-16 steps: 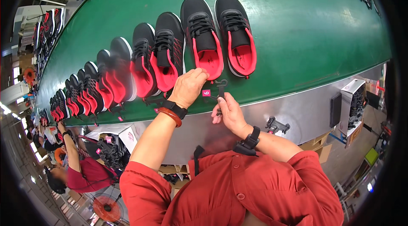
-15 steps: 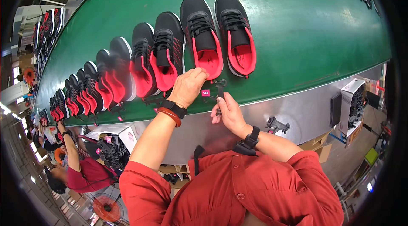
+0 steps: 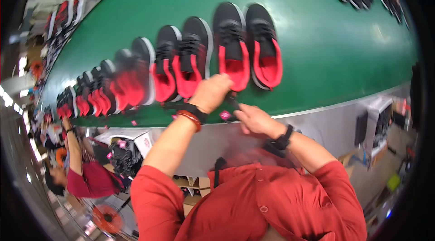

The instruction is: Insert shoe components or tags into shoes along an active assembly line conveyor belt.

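My left hand (image 3: 210, 94) grips the heel collar of a black sneaker (image 3: 232, 37) with a red lining and white sole. Its fingers are closed at the shoe's left rear edge. From the right, my right hand (image 3: 256, 119) pinches a black plastic shoe hanger (image 3: 233, 100), whose upper end is up against that heel. A small pink tag (image 3: 224, 115) hangs beside the hanger. The matching sneaker (image 3: 263, 46) stands just to the right, touched by neither hand. Motion blur hides the exact contact between hanger and heel.
More black and red sneakers (image 3: 166, 62) stand in a row leftward on the green belt (image 3: 326, 59). A metal ledge (image 3: 195, 150) runs along its near side. Boxes of black hangers (image 3: 127, 159) stand at both sides. A co-worker in dark red (image 3: 93, 182) reaches in at left.
The view has shifted, so the shoes sit farther right. The hanger in my right hand has come up against the heel held by my left hand.
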Motion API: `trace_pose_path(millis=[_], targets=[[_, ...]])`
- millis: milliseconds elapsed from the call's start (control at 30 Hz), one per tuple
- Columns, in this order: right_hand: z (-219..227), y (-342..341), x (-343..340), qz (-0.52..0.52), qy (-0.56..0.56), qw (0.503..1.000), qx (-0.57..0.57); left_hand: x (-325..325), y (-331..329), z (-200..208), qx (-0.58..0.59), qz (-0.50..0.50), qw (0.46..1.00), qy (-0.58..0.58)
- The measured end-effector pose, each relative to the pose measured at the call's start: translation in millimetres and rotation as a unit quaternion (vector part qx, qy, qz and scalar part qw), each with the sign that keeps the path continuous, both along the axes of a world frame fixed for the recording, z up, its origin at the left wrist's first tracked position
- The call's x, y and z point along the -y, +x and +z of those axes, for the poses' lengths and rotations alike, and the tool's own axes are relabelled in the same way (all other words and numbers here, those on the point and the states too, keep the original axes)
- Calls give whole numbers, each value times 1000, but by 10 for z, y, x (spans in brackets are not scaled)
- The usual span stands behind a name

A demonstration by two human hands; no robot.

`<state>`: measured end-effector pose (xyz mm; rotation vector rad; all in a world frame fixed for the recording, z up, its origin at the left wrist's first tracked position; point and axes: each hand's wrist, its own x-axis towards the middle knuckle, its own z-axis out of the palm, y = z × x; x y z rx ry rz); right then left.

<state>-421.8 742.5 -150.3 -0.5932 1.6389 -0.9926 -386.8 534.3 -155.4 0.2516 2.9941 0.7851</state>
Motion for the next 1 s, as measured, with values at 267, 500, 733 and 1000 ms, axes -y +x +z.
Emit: trace_pose_path(millis=[267,500,733,1000], targets=[[529,-633,24,46,55,997,17,-172,157,215,7,-61,997,-52],[654,-1215,-370,143,-53,874,-462,-217,208,426,120,76,988,61],[581,-1105,-173,187,-78,780,-593,-248,170,529,153,111,981,49],[651,-1030,-1,223,-80,731,-640,-185,253,487,190,117,974,36]])
